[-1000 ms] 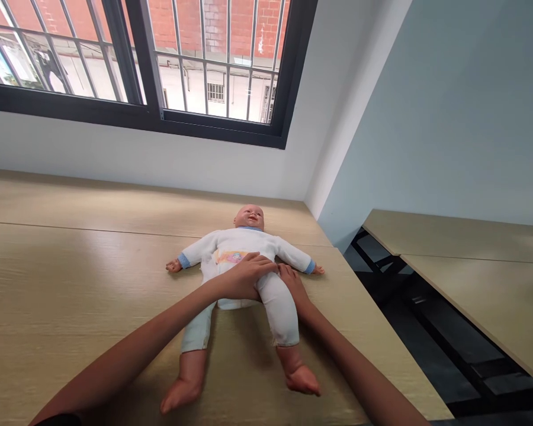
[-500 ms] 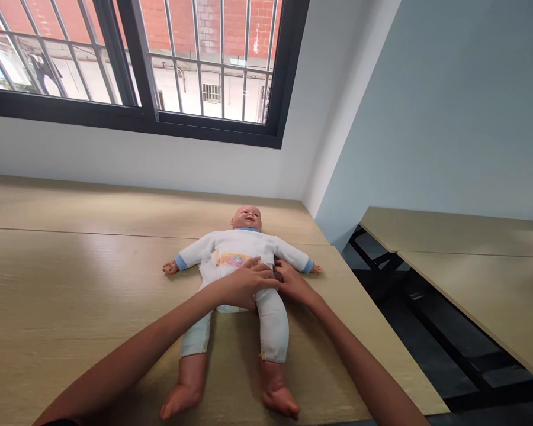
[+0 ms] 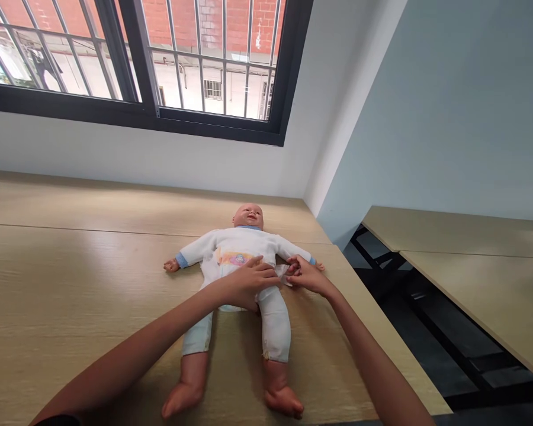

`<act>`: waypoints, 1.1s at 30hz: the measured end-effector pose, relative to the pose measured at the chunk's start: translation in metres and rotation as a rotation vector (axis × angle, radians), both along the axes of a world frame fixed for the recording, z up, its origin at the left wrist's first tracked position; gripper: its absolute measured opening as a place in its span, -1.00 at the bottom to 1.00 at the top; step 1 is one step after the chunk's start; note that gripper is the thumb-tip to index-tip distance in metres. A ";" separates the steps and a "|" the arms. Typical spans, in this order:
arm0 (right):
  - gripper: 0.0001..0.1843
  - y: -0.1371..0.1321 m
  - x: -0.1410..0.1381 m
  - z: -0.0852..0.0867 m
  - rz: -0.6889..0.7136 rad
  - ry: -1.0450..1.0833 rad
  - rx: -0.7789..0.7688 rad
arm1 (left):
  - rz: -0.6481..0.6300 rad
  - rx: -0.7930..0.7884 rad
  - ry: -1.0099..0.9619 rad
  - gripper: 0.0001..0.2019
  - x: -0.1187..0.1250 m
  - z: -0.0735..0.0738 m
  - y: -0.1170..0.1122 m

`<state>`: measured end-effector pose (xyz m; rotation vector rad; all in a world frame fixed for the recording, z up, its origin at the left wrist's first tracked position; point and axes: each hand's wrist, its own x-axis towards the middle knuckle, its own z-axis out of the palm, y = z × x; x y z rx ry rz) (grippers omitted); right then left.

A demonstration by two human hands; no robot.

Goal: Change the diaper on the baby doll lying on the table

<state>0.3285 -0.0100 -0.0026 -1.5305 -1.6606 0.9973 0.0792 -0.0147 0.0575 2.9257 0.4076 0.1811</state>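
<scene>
A baby doll in a white outfit with blue cuffs lies on its back, feet toward me. Around its hips is a white diaper with a coloured strip across the front. My left hand lies over the diaper's front near the doll's hip, fingers stretched out. Beside that hip, my right hand pinches the white side flap of the diaper, which is drawn out from the body. My left hand covers part of the diaper.
The doll lies on a pale wooden table with a seam running across it. To the right, past a gap, stands another wooden table with a dark frame. A barred window is set in the wall behind.
My right hand has moved outward to the right from the doll's hip, and the diaper's side flap now shows stretched out. My left hand stays on the diaper's front.
</scene>
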 end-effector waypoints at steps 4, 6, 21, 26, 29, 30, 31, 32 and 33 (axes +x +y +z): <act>-0.45 -0.003 -0.004 0.018 -0.010 0.248 0.016 | 0.044 -0.048 0.001 -0.09 -0.011 0.011 -0.002; -0.42 -0.005 -0.008 0.026 -0.061 0.343 0.075 | 0.084 -0.073 0.011 -0.14 -0.018 0.017 -0.001; -0.43 -0.010 -0.076 0.041 0.057 0.508 0.300 | 0.311 -0.028 -0.001 -0.35 -0.011 -0.003 0.022; -0.40 -0.006 -0.082 0.035 0.077 0.415 0.263 | 0.335 -0.020 -0.012 -0.35 -0.010 -0.003 0.020; -0.45 -0.010 -0.086 0.029 0.056 0.398 0.261 | 0.362 -0.054 -0.046 -0.32 -0.010 -0.007 0.023; -0.48 -0.013 -0.086 0.029 0.053 0.412 0.256 | 0.370 -0.074 -0.063 -0.29 -0.011 -0.009 0.025; -0.51 -0.016 -0.087 0.029 0.054 0.433 0.246 | 0.374 -0.099 -0.082 -0.25 -0.012 -0.010 0.027; -0.53 -0.019 -0.086 0.030 0.056 0.458 0.233 | 0.373 -0.128 -0.105 -0.22 -0.013 -0.011 0.029; -0.54 -0.022 -0.086 0.031 0.056 0.486 0.217 | 0.364 -0.158 -0.132 -0.19 -0.015 -0.011 0.032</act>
